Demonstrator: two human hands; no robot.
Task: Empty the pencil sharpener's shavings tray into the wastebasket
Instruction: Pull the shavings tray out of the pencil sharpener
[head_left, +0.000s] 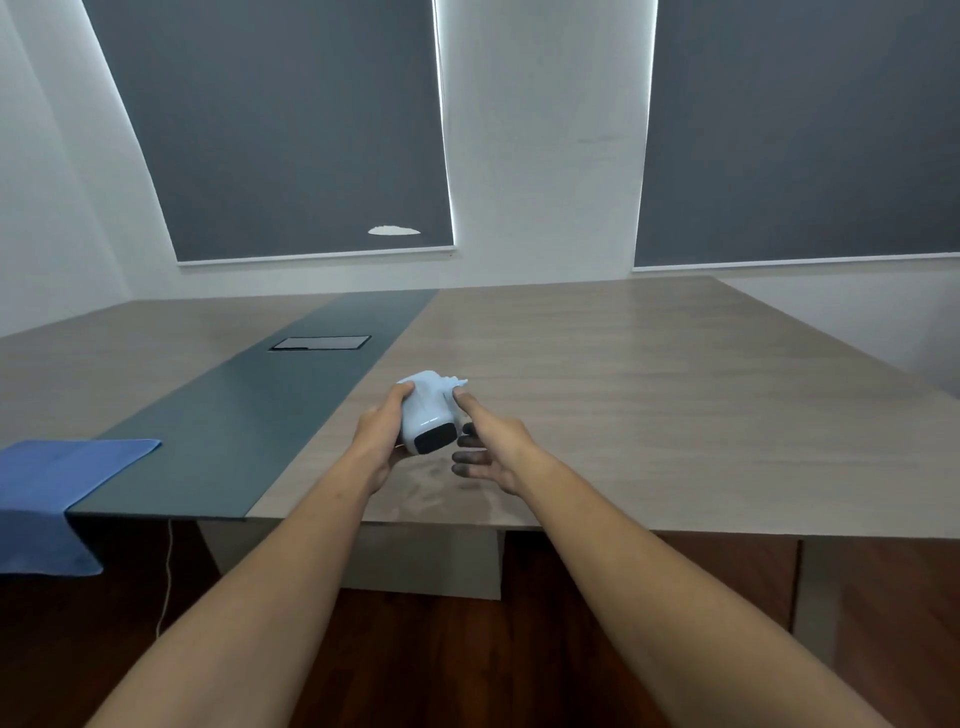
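Observation:
A white pencil sharpener (427, 410) with a dark shavings tray window (435, 437) facing me is held just above the wooden table (649, 405). My left hand (382, 441) grips its left side, thumb on top. My right hand (491, 449) touches its right side with the index finger stretched along the body; the other fingers, smudged dark at the tips, hang loose below. No wastebasket is in view.
A blue cloth (57, 488) hangs over the table's near left edge. A dark green strip (249, 415) runs down the table with a black cable hatch (319, 343) in it. A white cable (167, 577) hangs under the edge. Dark wooden floor lies below.

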